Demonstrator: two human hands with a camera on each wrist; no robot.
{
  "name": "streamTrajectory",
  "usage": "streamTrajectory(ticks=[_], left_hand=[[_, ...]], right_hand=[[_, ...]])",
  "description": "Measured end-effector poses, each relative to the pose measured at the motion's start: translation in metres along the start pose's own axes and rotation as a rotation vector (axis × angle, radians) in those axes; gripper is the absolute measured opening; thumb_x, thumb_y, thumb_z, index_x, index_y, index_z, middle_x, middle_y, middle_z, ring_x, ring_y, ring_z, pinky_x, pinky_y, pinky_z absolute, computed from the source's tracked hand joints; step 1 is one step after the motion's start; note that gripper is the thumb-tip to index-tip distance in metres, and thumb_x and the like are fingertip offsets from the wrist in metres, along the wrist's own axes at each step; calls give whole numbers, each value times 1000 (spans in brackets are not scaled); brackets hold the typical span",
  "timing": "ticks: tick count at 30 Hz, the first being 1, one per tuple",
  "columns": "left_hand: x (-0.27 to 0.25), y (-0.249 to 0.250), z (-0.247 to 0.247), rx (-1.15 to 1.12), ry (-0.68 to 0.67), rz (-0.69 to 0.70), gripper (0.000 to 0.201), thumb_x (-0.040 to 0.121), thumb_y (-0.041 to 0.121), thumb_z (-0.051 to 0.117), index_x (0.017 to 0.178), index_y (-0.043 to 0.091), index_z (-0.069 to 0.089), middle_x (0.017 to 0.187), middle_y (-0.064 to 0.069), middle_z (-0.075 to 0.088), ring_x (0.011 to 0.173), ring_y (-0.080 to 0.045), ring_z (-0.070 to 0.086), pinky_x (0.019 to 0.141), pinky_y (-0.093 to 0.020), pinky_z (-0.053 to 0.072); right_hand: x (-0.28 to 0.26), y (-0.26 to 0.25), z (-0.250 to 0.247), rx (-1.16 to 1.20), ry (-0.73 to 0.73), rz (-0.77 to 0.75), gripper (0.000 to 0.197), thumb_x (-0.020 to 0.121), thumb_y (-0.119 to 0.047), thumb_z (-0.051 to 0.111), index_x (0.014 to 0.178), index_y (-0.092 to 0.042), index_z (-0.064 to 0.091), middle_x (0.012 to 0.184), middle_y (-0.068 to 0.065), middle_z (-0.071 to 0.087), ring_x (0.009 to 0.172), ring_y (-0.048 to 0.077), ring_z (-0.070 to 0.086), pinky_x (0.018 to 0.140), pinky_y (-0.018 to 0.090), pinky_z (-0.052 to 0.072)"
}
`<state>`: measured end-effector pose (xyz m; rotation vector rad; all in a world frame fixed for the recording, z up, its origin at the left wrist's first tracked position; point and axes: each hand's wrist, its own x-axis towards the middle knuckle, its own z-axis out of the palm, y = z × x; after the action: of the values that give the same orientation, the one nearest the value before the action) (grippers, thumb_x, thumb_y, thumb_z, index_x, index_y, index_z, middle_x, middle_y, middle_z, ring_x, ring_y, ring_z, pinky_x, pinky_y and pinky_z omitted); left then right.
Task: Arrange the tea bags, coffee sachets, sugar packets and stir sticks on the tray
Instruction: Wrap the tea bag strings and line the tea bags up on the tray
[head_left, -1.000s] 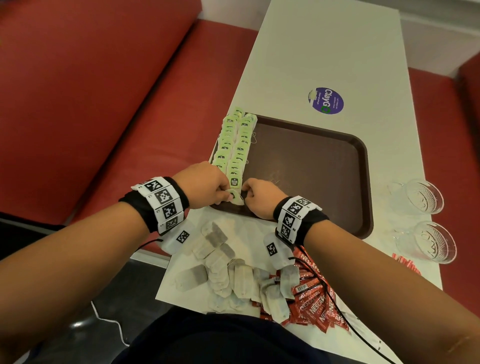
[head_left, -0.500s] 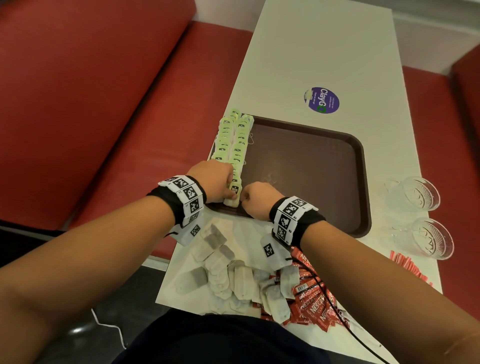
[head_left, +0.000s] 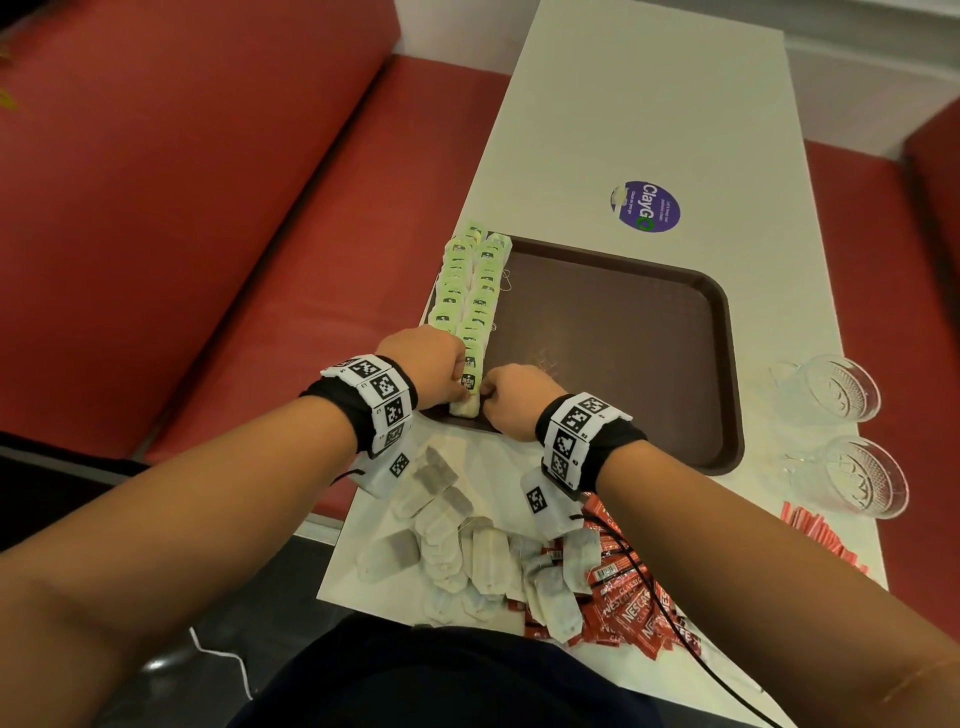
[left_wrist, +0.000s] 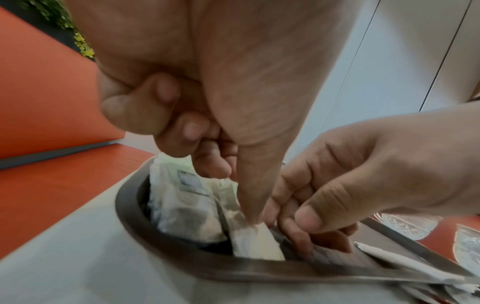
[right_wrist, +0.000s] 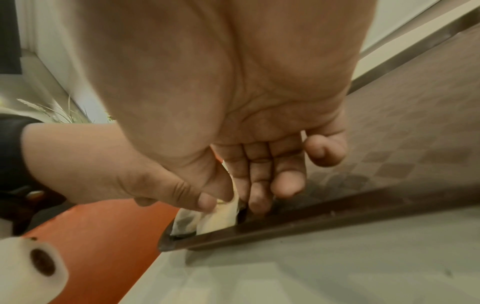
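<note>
A brown tray (head_left: 623, 332) lies on the white table (head_left: 649, 104). Two rows of green-tagged tea bags (head_left: 470, 291) run along its left side. At the near end of the right-hand row, both hands hold one tea bag (head_left: 465, 402) against the tray's near rim. My left hand (head_left: 452, 384) has curled fingers, and its thumb (left_wrist: 250, 195) presses down on the tea bag (left_wrist: 255, 244). My right hand (head_left: 491, 397) pinches the same tea bag (right_wrist: 223, 216) between thumb and fingers (right_wrist: 257, 195) from the right.
Loose tea bags (head_left: 457, 551) are heaped on the table near me, with red coffee sachets (head_left: 628, 613) to their right. Red packets (head_left: 815, 540) and two glass cups (head_left: 836, 387) (head_left: 862, 475) sit right of the tray. A purple sticker (head_left: 645, 206) lies beyond it. Red bench seats flank the table.
Both hands have stayed at the near end of the right-hand row. The left forearm has swung in closer, and the tea bag now sits lower against the tray's near rim.
</note>
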<state>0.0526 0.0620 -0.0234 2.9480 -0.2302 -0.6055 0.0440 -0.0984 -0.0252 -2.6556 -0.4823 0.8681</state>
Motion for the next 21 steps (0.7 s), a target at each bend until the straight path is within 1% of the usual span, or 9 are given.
streamTrajectory(ticks=[3, 5, 9, 11, 13, 15, 17, 19, 21], left_hand=[[-1, 1, 2, 10, -18, -8, 20, 81, 42, 73, 85, 26, 61, 86, 5, 64, 83, -21, 62, 64, -30, 47], [-4, 1, 2, 3, -5, -4, 21, 82, 43, 71, 86, 25, 60, 87, 4, 63, 81, -21, 61, 64, -30, 46], [-22, -6, -1, -57, 12, 55, 20, 85, 47, 67, 89, 28, 61, 83, 7, 60, 77, -17, 56, 62, -29, 40], [-36, -15, 0, -53, -32, 121, 13, 86, 41, 65, 88, 29, 64, 81, 8, 62, 78, -17, 59, 64, -30, 46], [-49, -27, 4, -28, -90, 156, 8, 86, 33, 63, 89, 28, 69, 83, 8, 67, 80, -17, 62, 70, -32, 52], [-60, -39, 12, -13, -141, 148, 7, 86, 34, 66, 91, 31, 69, 86, 10, 67, 81, -14, 61, 73, -30, 51], [-68, -48, 23, -15, -155, 139, 13, 85, 39, 69, 95, 32, 68, 89, 12, 66, 83, -13, 60, 76, -30, 51], [-71, -54, 33, -41, -135, 130, 19, 84, 41, 70, 100, 31, 68, 92, 13, 64, 86, -13, 61, 76, -30, 51], [-73, -57, 40, -89, -106, 128, 21, 84, 40, 70, 103, 30, 67, 92, 14, 61, 88, -13, 61, 77, -31, 50]], right_hand=[[-2, -2, -1, 4, -5, -8, 26, 92, -16, 51, 111, -12, 68, 107, 9, 70, 96, 30, 65, 82, 35, 55], [-4, -3, -1, -5, -6, -9, 23, 93, -17, 51, 110, -12, 67, 104, 8, 69, 94, 29, 64, 77, 31, 52], [-12, -4, 1, -21, 42, -21, 10, 93, -23, 53, 102, -19, 55, 95, 2, 59, 87, 25, 58, 72, 30, 45], [-17, -8, 5, -20, 63, -70, 16, 91, -26, 55, 105, -18, 57, 98, 3, 63, 91, 26, 60, 75, 32, 48], [-23, -14, 9, -28, 62, -170, 25, 90, -27, 60, 113, -18, 62, 96, 1, 65, 90, 24, 60, 76, 31, 48], [-29, -24, 15, -55, 30, -280, 29, 89, -26, 63, 116, -18, 65, 95, -3, 64, 88, 20, 58, 77, 30, 48], [-33, -32, 23, -98, -15, -351, 32, 89, -28, 65, 120, -18, 66, 106, -2, 67, 97, 19, 60, 85, 32, 49], [-33, -40, 33, -154, -48, -371, 37, 87, -32, 66, 122, -18, 65, 114, 1, 66, 104, 21, 60, 90, 35, 50], [-31, -47, 44, -222, -68, -358, 42, 85, -40, 68, 121, -19, 65, 114, 3, 64, 105, 24, 60, 89, 37, 51]])
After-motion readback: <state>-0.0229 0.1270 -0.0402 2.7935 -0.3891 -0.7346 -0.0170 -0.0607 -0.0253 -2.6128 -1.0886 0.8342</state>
